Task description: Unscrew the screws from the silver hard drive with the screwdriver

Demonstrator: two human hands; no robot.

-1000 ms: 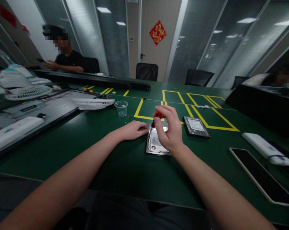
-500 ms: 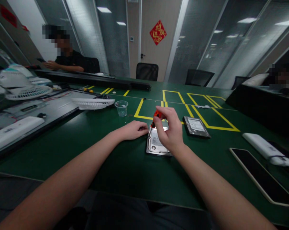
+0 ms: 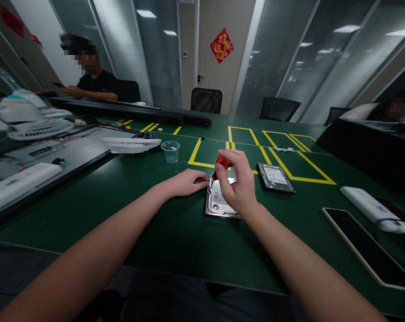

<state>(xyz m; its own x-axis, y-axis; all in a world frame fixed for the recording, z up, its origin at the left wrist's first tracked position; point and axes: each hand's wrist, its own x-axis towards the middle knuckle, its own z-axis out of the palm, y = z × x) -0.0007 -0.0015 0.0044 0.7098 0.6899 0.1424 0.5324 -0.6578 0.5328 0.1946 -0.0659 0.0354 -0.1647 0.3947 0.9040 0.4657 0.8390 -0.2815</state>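
A silver hard drive (image 3: 219, 203) lies on the green table in front of me. My right hand (image 3: 238, 181) is closed on a red and black screwdriver (image 3: 221, 162), whose tip points down at the drive's upper left corner. At the drive's left edge rests my left hand (image 3: 189, 182), fingers curled together; whether they pinch anything is too small to tell. A second hard drive (image 3: 275, 177) lies to the right of my right hand. Beyond my left hand stands a clear plastic cup (image 3: 170, 152).
White fan parts (image 3: 132, 144) and a large panel (image 3: 88, 147) lie at the left. A phone (image 3: 366, 243) and a white power strip (image 3: 375, 209) are at the right. Yellow tape marks the green table (image 3: 149, 241). A person (image 3: 97, 82) sits across, another at far right.
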